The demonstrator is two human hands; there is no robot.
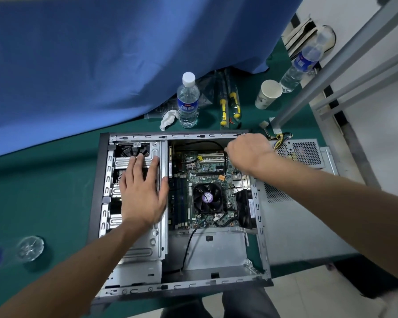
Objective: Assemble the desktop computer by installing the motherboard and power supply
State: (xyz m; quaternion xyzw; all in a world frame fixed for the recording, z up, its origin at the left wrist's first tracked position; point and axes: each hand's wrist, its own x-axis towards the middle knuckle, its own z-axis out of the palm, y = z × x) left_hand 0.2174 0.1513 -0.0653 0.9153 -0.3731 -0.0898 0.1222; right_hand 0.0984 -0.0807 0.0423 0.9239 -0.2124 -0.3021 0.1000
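Hands: left hand (141,193) flat on drive cage (133,246), right hand (247,152) at case (260,226) far rim

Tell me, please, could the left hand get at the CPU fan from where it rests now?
Probably yes. The left hand lies flat on the drive cage, right beside the motherboard, and the CPU fan sits uncovered with nothing above it.

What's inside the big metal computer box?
Inside the computer case sits the green motherboard with a black fan. The left hand covers part of the drive cage; the right hand hides the far corner.
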